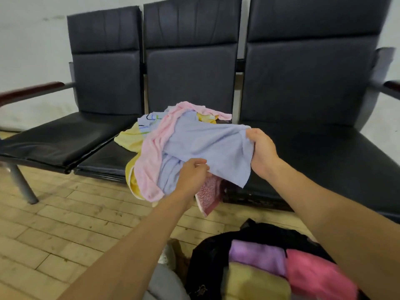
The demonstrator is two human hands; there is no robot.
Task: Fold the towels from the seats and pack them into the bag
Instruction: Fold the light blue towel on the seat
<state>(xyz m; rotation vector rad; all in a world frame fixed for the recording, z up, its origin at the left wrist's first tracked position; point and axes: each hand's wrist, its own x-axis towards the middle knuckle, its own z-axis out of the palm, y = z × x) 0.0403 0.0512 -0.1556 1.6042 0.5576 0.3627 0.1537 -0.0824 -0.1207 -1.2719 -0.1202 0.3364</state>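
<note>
Head view: both my bare forearms reach forward over a heap of soft terry towels on the middle seat (pixel 101 159) of a row of black padded, leather-look chairs. My left grip (pixel 192 172) is curled, fingers pinching the lower edge of the pale blue towel (pixel 205 146). My right grip (pixel 259 152) is clamped on its right-hand corner, stretching the cloth into a slack, creased sheet above the pile. Beneath it a pink towel (pixel 151 156) drapes over the seat's front edge, a yellow towel (pixel 129 139) bunches at the left, and a maroon speckled towel (pixel 208 195) hangs toward the plank floor (pixel 65 213). Near my knees the black bag (pixel 207 252) lies open on the floor, holding a folded purple towel (pixel 255 256), a folded pink towel (pixel 313 273) and a folded yellow towel (pixel 253 282) packed side by side.
</note>
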